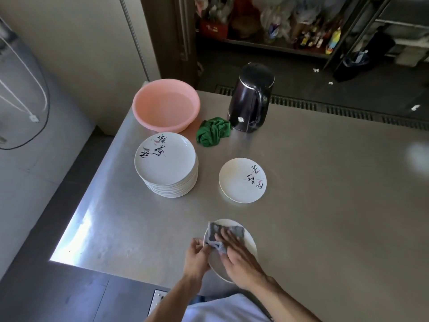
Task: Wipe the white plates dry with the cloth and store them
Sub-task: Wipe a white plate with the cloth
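Near the table's front edge my left hand grips the left rim of a white plate, which is held tilted above the steel table. My right hand presses a grey cloth flat against the plate's face, fingers spread over it. A tall stack of white plates with black brush writing stands left of centre. A single white plate with similar writing lies flat to the right of the stack.
A pink basin sits at the table's far left corner. Beside it lie a crumpled green cloth and a dark electric kettle. Cluttered shelves stand across the floor beyond. The table's left edge drops to a dark floor.
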`<state>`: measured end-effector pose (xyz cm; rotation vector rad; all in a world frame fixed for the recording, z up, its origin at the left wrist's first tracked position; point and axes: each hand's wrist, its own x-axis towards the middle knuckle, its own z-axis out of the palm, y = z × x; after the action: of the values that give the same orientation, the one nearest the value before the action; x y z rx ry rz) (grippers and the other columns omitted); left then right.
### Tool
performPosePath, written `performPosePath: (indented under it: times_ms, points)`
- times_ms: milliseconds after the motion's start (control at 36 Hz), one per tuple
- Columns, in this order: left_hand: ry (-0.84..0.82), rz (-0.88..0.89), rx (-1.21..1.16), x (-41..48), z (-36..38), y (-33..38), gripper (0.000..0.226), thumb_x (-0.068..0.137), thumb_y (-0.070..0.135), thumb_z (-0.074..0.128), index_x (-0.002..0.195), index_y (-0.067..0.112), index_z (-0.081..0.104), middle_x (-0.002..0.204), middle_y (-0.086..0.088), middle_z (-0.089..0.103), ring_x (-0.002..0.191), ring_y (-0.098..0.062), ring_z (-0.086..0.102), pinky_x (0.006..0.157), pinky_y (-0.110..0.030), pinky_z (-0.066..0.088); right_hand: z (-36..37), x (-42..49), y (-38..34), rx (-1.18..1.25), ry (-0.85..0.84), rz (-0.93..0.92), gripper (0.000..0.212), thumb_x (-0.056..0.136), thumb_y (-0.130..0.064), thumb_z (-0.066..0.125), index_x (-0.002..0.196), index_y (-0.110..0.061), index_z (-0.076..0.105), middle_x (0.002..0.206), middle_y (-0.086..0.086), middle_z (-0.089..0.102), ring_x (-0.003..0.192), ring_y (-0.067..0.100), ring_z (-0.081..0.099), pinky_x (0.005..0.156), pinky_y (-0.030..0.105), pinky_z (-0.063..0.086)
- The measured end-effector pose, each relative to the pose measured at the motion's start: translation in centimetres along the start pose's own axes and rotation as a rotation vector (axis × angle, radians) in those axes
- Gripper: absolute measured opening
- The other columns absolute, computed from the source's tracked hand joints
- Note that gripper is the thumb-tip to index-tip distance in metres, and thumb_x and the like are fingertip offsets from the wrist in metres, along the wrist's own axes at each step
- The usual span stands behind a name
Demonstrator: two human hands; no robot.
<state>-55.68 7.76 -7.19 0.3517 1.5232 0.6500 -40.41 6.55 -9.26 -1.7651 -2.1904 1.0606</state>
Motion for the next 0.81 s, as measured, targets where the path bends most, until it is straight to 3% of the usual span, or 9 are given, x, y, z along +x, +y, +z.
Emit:
performPosePath:
  times_ms: [83,139,222,306,500,583,639,750,806]
  points:
    - [-0.033,-0.010,-0.008,-0.3,-0.1,-0.1,0.031,0.097,-0.003,0.047,0.112,0.019,0.062,0.087,-0.004,0.076,0.077,-0.018,0.069,0.060,-0.034,0.058,-0.2,0.9,0.7,-0.133,0.023,0.369,0.056,0.108,-0.033,0.023,0.160,-0.018,0.010,0.167,0.003,-0.003,0.155,0.016,0.000,0.124,0.035,-0.002]
    - [-0.084,-0.001,0.027,-0.5,0.0,0.4,0.042,0.097,-0.005,0.042,0.117,0.023,0.067,0.100,-0.009,0.077,0.087,-0.022,0.070,0.069,-0.038,0.061,-0.1,1.5,0.7,-0.121,0.026,0.463,0.057,0.106,-0.032,0.024,0.160,-0.015,0.012,0.168,0.008,0.002,0.154,0.019,0.001,0.124,0.036,-0.002]
    - [-0.150,0.001,0.073,-0.8,0.3,0.7,0.044,0.096,-0.007,0.037,0.117,0.013,0.071,0.105,-0.017,0.076,0.092,-0.027,0.069,0.083,-0.045,0.059,0.7,1.2,-0.1,-0.093,0.006,0.195,0.058,0.106,-0.033,0.023,0.158,-0.008,0.014,0.166,0.013,0.004,0.155,0.023,0.002,0.123,0.030,-0.006]
    - [-0.182,0.006,0.079,-1.1,0.2,0.2,0.040,0.099,-0.005,0.036,0.116,0.007,0.071,0.106,-0.017,0.077,0.103,-0.033,0.073,0.089,-0.051,0.060,1.0,0.6,-0.7,0.030,-0.031,-0.003,0.058,0.106,-0.039,0.021,0.159,-0.016,0.018,0.165,-0.004,0.002,0.152,0.005,-0.007,0.121,0.019,-0.009]
    - [-0.101,0.046,-0.088,-0.8,-0.3,0.2,0.043,0.093,-0.010,0.037,0.112,0.011,0.070,0.099,-0.016,0.075,0.084,-0.021,0.067,0.068,-0.037,0.058,0.0,1.1,1.1,-0.081,0.021,0.403,0.058,0.107,-0.032,0.023,0.160,-0.015,0.009,0.168,0.005,-0.003,0.154,0.015,-0.007,0.122,0.032,-0.006]
    - [-0.030,0.069,-0.063,-0.3,-0.5,1.0,0.018,0.093,-0.005,0.051,0.092,0.012,0.058,0.080,-0.009,0.066,0.065,-0.010,0.062,0.055,-0.027,0.050,-0.2,1.4,0.1,0.092,-0.010,0.299,0.058,0.108,-0.032,0.027,0.160,-0.012,0.010,0.165,0.000,-0.009,0.152,0.010,-0.010,0.120,0.020,-0.007]
    - [-0.014,0.085,0.013,-0.2,-0.2,1.1,0.013,0.088,0.006,0.061,0.086,0.014,0.051,0.077,-0.007,0.061,0.067,-0.013,0.059,0.058,-0.030,0.049,-0.1,1.4,-0.5,0.080,-0.007,0.177,0.057,0.108,-0.032,0.030,0.159,-0.012,0.012,0.163,-0.006,-0.007,0.152,0.008,-0.008,0.117,0.014,-0.011]
    - [-0.052,0.044,-0.001,-0.7,0.0,0.0,0.017,0.094,-0.001,0.053,0.104,0.012,0.053,0.091,-0.012,0.071,0.080,-0.022,0.068,0.061,-0.036,0.057,0.2,1.6,-1.0,0.089,-0.090,0.075,0.055,0.108,-0.030,0.032,0.160,-0.020,0.016,0.164,-0.012,0.001,0.148,-0.001,-0.011,0.113,0.010,-0.015]
    - [-0.076,0.019,-0.033,-0.7,-0.3,-0.1,0.035,0.096,-0.007,0.043,0.115,0.019,0.056,0.089,-0.009,0.076,0.077,-0.021,0.072,0.058,-0.036,0.059,0.2,1.6,-0.4,0.025,-0.069,0.155,0.056,0.108,-0.031,0.031,0.160,-0.017,0.014,0.166,-0.004,-0.001,0.153,0.008,-0.006,0.119,0.017,-0.009]
